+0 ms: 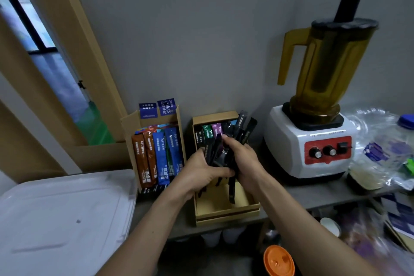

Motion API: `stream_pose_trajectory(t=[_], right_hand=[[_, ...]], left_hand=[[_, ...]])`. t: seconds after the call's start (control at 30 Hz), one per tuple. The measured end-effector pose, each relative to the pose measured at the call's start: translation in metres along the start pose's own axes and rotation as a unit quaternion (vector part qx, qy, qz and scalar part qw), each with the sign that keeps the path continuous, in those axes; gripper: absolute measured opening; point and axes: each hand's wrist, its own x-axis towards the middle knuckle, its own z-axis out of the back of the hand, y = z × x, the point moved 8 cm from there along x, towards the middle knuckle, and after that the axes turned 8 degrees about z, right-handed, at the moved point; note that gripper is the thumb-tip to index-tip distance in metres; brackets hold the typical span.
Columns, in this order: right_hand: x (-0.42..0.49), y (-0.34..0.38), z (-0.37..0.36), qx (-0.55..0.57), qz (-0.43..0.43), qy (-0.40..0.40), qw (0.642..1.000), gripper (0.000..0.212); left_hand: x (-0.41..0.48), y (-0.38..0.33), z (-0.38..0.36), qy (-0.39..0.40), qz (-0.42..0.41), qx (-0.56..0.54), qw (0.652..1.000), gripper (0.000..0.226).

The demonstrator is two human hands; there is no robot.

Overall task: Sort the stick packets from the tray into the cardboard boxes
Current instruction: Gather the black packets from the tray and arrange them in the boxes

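**A:** Where are the sticks right now?

**B:** The bundle of black stick packets (216,150) is in the air, just above the open brown cardboard box on the right (226,219). Both hands are on it. The left hand (202,172) curls round the lower half and the right hand (242,161) clasps it from the other side, fingers wrapped round the sheaf.

**A:** And the other box?

**B:** The taller brown cardboard box on the left (132,123) holds orange-brown and blue packets (162,157) standing on end. A green packet (208,131) and a purple packet (216,129) stand at the back of the right box. The white plastic tray (67,208) is down at the lower left.

**A:** So how should the bundle go in?

**B:** I'd square it first. The sticks are fanned, with some ends poking down crooked. Tap the bottoms level, keep the bundle upright, and lower it into the bare front of the box beside the coloured ones.

**A:** Any risk?

**B:** If one hand lets go too soon the sheaf will probably splay, and sticks could slide over the low front wall. The white-based blender with the amber jug (313,141) stands near the right elbow, so keep that arm tucked in.
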Motion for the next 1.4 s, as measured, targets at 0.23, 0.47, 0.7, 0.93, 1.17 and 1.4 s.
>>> stream_pose_trajectory(t=[0.23,0.47,0.7,0.93,1.17,1.4], right_hand=[[0.003,0.001,-0.003,-0.105,0.056,0.019,0.993,0.031],[0.006,0.02,-0.007,-0.16,0.071,0.087,0.981,0.019],[0.015,0.03,0.004,-0.164,0.056,0.124,0.977,0.034],[0.023,0.036,0.016,-0.168,0.073,0.11,0.977,0.047],[0.031,0.046,0.03,-0.154,0.117,0.066,0.979,0.027],[0.035,0.054,0.03,-0.11,0.133,0.065,0.983,0.028]], left_hand=[[0.003,-0.003,-0.004,0.03,0.028,-0.004,0.999,0.037],[0.003,-0.011,0.004,-0.014,0.041,0.032,0.999,0.019],[-0.005,-0.012,0.011,-0.088,0.066,0.013,0.994,0.021],[-0.008,-0.01,0.009,-0.091,0.094,0.027,0.991,0.018],[-0.014,0.001,0.007,-0.12,0.133,0.02,0.984,0.036],[-0.024,-0.001,0.009,-0.126,0.137,-0.033,0.982,0.016]])
